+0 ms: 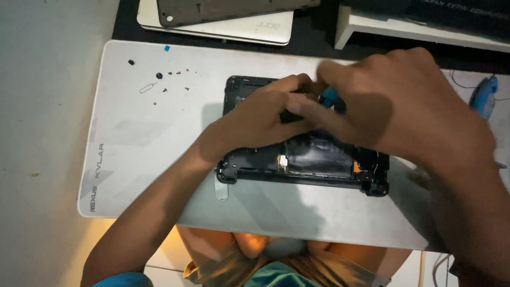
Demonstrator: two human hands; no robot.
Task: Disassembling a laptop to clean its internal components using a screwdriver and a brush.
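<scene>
Head view: opened phone lying back-cover-off on white mat, removed screws nearby; left hand pinching something dark inside, right hand gripping blue tool; internals still seated

A smooth, matt white mat is seen under the opened phone, whose black plastic frame looks dull and whose battery film looks glossy. Small dark metal screws are scattered far left.

Small screws and a pin lay scattered on the white mat; a laptop sat behind, a blue tool at right.
</scene>
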